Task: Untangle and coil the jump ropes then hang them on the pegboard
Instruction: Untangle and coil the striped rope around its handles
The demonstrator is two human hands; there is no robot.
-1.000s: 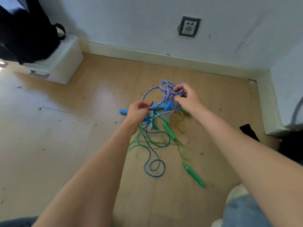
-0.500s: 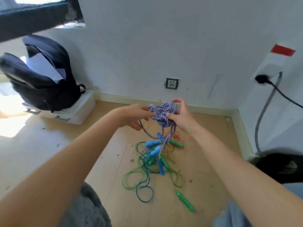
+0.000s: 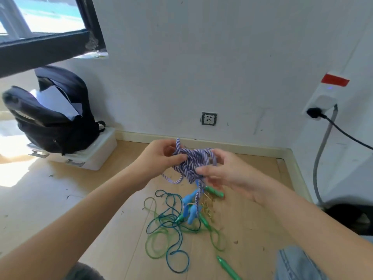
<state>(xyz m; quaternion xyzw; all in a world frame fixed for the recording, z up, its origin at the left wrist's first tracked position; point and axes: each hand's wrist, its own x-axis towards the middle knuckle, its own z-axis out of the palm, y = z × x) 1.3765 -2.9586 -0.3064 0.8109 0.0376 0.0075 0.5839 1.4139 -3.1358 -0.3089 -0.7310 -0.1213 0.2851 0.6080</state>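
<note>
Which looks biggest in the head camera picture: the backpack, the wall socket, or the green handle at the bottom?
1. black backpack
2. green handle, though it lies nearer the camera
3. wall socket

rope tangle [image 3: 177, 225] cluttering floor ahead, backpack [image 3: 52, 116] far left; bare floorboards [image 3: 60, 199] between

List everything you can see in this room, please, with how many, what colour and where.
Braided rope: one knotted bundle, purple and white, held up between both hands.
Thin ropes: tangled pile, green and blue, on the floor below.
Blue handles: apparently two, dangling from the braided rope.
Green handles: at least three, among and beside the pile.
Backpack: one, black, open, on a white box at left.
Wall socket: one, grey, above the skirting.
Black plug: one, right wall.
Window: one, black frame, upper left.
Left hand: pinching the bundle.
Right hand: gripping the bundle.
</note>
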